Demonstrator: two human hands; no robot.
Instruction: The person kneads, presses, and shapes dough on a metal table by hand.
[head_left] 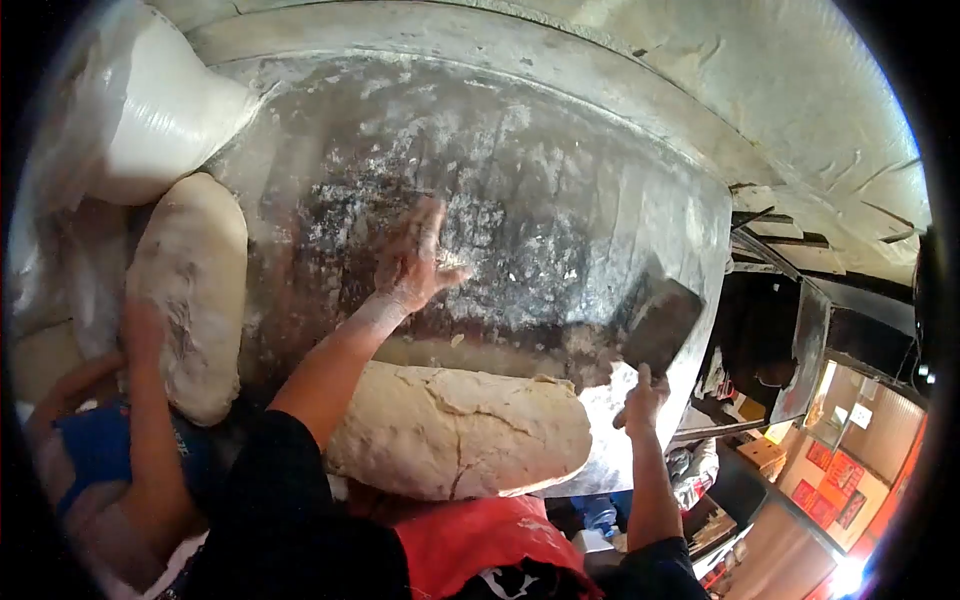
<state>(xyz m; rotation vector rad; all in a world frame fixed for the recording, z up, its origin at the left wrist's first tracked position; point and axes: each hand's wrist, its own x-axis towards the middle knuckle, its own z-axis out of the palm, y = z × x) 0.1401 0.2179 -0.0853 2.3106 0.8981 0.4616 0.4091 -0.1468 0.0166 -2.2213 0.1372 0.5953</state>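
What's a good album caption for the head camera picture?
Behind a big dough roll, the right hand grips a dark flat tool, the left hand stretched across a white-smeared table.

The long pale dough roll in front (pixel 470 430) looks matt, its skin cracked and rough; the upright cream dough roll at left (pixel 195 290) is smoother, softly dimpled. The broad dark-grey worktop (pixel 600 190) is worn and blotchy, powdered white, with a dull sheen. The dark rectangular blade (pixel 664 325) has a flat, matt face. The bulging white bag (pixel 165 115) is glossy plastic; the bright red apron (pixel 480 540), creased cloth.
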